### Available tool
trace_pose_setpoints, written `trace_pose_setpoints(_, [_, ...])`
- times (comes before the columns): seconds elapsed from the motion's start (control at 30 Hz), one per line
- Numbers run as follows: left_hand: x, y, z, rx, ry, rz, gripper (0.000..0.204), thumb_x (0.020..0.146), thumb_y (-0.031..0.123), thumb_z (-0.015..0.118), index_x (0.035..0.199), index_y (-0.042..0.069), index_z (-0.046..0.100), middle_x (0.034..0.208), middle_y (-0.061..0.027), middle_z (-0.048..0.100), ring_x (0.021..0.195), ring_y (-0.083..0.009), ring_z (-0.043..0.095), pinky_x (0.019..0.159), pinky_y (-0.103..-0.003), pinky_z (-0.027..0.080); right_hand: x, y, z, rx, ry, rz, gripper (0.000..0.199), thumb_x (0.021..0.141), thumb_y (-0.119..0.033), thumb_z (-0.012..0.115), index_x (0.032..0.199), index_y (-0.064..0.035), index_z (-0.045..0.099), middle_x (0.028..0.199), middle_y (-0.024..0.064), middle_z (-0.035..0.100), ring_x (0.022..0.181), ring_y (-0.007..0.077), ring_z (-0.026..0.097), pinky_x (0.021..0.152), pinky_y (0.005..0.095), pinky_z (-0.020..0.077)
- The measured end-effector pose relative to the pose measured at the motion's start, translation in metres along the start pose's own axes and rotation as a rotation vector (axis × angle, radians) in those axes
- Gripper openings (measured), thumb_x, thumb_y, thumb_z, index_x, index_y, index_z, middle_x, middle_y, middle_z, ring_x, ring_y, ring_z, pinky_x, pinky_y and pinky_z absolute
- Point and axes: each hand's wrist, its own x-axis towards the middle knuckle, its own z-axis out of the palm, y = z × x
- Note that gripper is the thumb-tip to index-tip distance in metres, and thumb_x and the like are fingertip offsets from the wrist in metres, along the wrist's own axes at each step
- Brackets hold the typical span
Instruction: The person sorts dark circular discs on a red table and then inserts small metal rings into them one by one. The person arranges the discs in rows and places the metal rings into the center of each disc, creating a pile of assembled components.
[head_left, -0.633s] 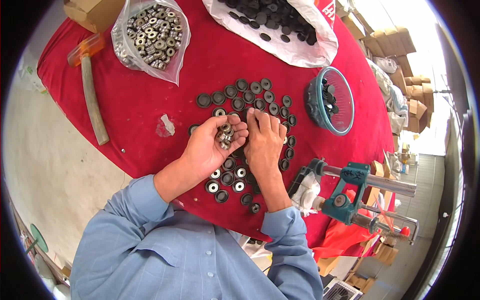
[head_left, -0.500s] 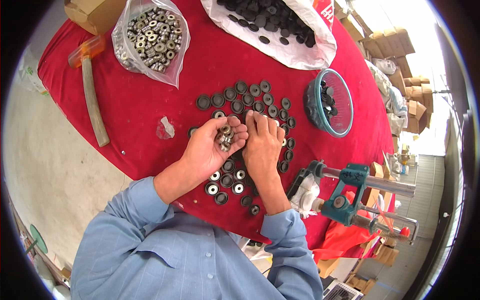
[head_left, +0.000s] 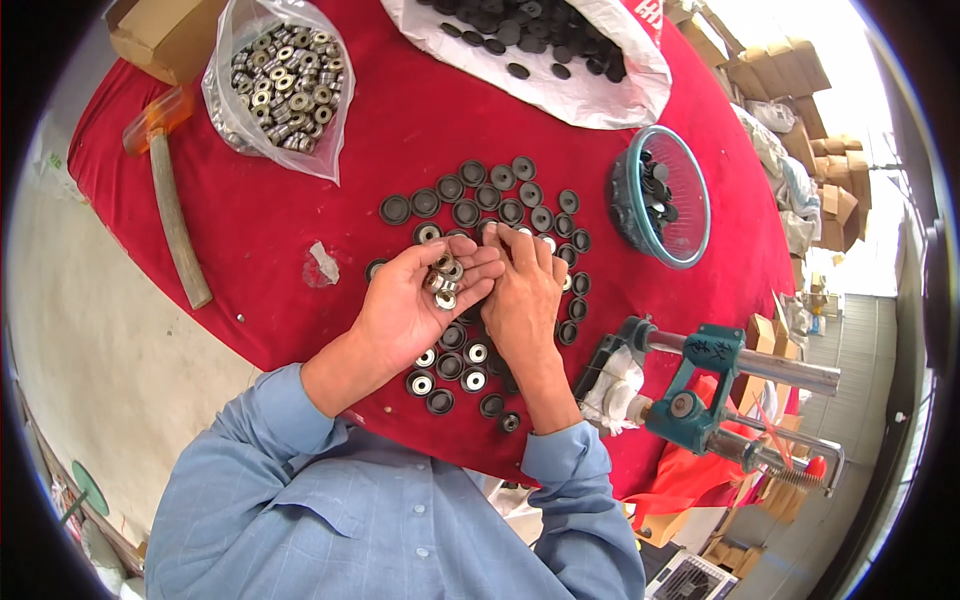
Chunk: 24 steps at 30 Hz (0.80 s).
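Several small metal ball bearings point(head_left: 445, 280) lie in the cupped palm of my left hand point(head_left: 405, 310), its fingers curled up around them. Right beside it, my right hand point(head_left: 525, 300) reaches down palm-first over the black round caps, fingertips drawn together at one of them; whatever they pinch is hidden. Around both hands, rows of shallow black caps point(head_left: 466, 212) are spread on the red cloth point(head_left: 330, 235). Some caps nearer me have a shiny bearing point(head_left: 473, 379) seated inside; others hold none.
A clear bag of bearings point(head_left: 285, 90) and a wooden-handled mallet point(head_left: 178, 220) lie at the left. Beyond are a white sack point(head_left: 640, 95) with black discs and a blue-rimmed basket point(head_left: 690, 250). A green hand press point(head_left: 690, 390) stands at the right.
The view has shifted slightly, so the table things sit a little differently in it. Both hands stay close together over the caps, and the bearings have shifted slightly in my left palm.
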Motion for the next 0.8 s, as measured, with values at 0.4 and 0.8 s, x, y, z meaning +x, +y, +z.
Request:
trace_pose_setpoints(0.4, [0.003, -0.005, 0.003, 0.045, -0.051, 0.111, 0.032, 0.109, 0.013, 0.044, 0.133, -0.005, 0.056, 0.150, -0.0288, 0.056, 0.145, -0.0412, 0.052, 0.124, -0.053, 0.042, -0.017, -0.043, -0.030, 0.591, 0.040, 0.096, 0.041, 0.083, -0.007, 0.085, 0.122, -0.0037, 0.072, 0.111, 0.0109, 0.070, 0.091, 0.0278, 0.072, 0.078, 0.0393, 0.0581])
trace_pose_setpoints(0.8, [0.001, -0.005, 0.002, 0.086, -0.045, 0.128, 0.031, 0.107, 0.013, 0.045, 0.130, -0.003, 0.058, 0.147, -0.0260, 0.059, 0.143, -0.0380, 0.054, 0.122, -0.052, 0.043, -0.005, -0.031, -0.035, 0.556, -0.065, 0.035, 0.034, 0.080, 0.001, 0.082, 0.112, -0.0031, 0.072, 0.099, 0.0103, 0.073, 0.085, 0.0209, 0.076, 0.076, 0.0340, 0.0605])
